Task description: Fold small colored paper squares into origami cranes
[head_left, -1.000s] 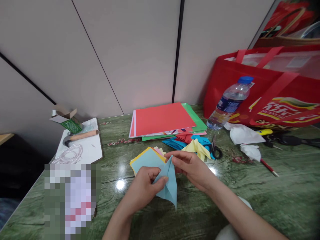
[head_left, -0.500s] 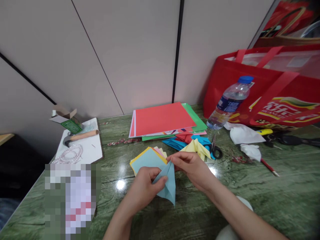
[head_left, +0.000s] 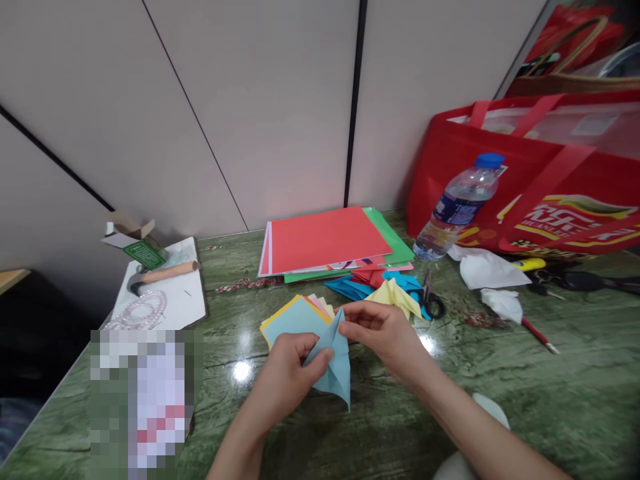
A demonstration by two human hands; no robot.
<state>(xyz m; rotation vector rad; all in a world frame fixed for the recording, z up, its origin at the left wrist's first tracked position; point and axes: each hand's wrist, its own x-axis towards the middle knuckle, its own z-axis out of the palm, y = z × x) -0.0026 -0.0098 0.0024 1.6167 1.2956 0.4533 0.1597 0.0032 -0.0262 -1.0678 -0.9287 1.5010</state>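
Observation:
A light-blue sheet of origami paper, partly folded to a point at the top, is held up between both hands. My left hand grips its left side, thumb lying across the front. At the upper right, my right hand pinches the paper near its tip between thumb and fingers. Just behind lies a fanned stack of square coloured paper, light blue on top with yellow beneath. Folded paper pieces lie beyond my right hand: a pale yellow one, blue ones and a red one.
Large coloured sheets are piled by the wall. Right of the folded pieces are black-handled scissors, a water bottle, a red bag and a red pen. At left, a white board carries a wooden-handled tool and beads.
My right fingers have shifted slightly at the paper's tip, and the folded point now shows more clearly. My left hand keeps its hold, almost unmoved.

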